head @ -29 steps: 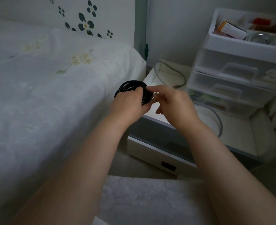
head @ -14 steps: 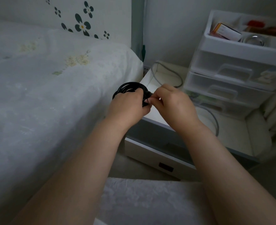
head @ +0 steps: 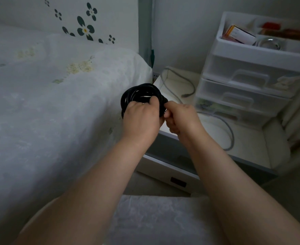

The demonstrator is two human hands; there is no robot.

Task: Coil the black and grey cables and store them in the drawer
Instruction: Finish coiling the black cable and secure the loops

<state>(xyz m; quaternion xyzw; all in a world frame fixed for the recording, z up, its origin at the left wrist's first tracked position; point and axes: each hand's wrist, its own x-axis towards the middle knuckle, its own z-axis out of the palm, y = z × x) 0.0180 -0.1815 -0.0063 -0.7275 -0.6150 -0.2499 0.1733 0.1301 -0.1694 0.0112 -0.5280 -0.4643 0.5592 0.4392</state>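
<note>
A black cable (head: 137, 93) is wound into a thick round coil, held up in front of the bed's corner. My left hand (head: 141, 119) grips the coil from below, fingers curled through its loops. My right hand (head: 180, 119) pinches the coil's right side with thumb and fingers. A grey cable (head: 228, 131) lies loose on the white nightstand top (head: 248, 144), curving from the back corner to the front right. Below the hands the nightstand's drawer (head: 170, 174) stands pulled out, its inside dark.
A bed with a white flowered cover (head: 48, 112) fills the left side. A white plastic drawer unit (head: 248, 76) with a filled top tray stands on the nightstand at the back right. White fabric (head: 154, 220) lies across my lap.
Both hands stay on the black coil at much the same spot. My right hand has closed in against the coil's right side, its fingers curled tighter.
</note>
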